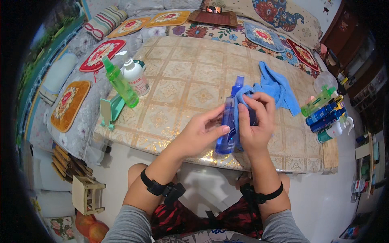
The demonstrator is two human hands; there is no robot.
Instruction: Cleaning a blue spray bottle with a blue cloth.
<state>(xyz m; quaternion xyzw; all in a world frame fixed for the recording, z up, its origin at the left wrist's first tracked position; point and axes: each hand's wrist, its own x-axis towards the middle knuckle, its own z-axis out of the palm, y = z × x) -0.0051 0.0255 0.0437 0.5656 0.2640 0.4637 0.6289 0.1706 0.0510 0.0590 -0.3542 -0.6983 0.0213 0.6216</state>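
A translucent blue bottle (227, 135) with a blue cap stands nearly upright over the near part of the table, slightly tilted. My left hand (198, 131) grips it from the left, thumb in front and the other fingers partly hidden behind it. On the bottle's right side, my right hand (258, 125) pinches a blue cloth (275, 85) and presses it against the bottle. The cloth's loose end trails onto the tabletop beyond the hand. Whether the bottle's base touches the table, I cannot tell.
A patterned cloth covers the table (170, 87). At left stand a green spray bottle (121, 87), a white pump bottle (135, 77) and a green phone stand (111, 111). Several bottles (324, 115) lie at the right edge. Cushioned sofas (227, 30) line the far and left sides.
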